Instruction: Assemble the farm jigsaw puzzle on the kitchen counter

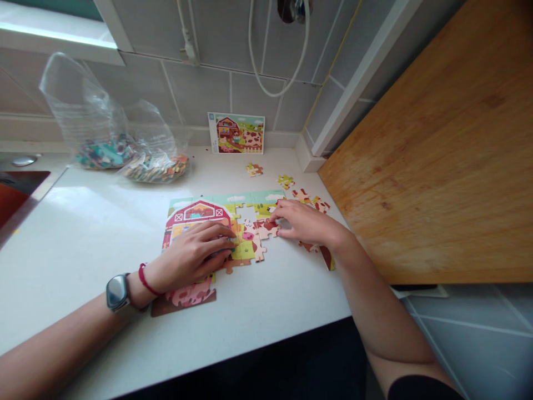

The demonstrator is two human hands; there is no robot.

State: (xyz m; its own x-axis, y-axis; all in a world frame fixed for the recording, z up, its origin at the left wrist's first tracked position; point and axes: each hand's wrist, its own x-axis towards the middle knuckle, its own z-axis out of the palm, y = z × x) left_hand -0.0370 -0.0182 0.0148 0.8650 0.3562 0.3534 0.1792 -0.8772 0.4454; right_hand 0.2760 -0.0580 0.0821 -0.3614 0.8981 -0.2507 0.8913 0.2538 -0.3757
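Note:
A partly joined farm jigsaw puzzle [200,211] lies on the white counter, showing a red barn, a cow's head and a pink pig. Across its middle rests my left hand [204,250], palm down with fingers stretched out, covering part of the picture. My right hand [295,222] is at the puzzle's right side, its thumb and fingers closed on a brown-and-white cow jigsaw piece [266,228] beside the cow's head. A gap in the puzzle shows bare counter above that head. Several loose jigsaw pieces [321,204] lie beyond and beside my right hand, some partly hidden by it.
A picture card [237,134] of the farm leans against the tiled wall. Two clear plastic bags of pieces, one larger [102,150] and one smaller [156,166], stand at the back left. A wooden panel [437,166] borders the counter on the right. A white cable [270,93] hangs above.

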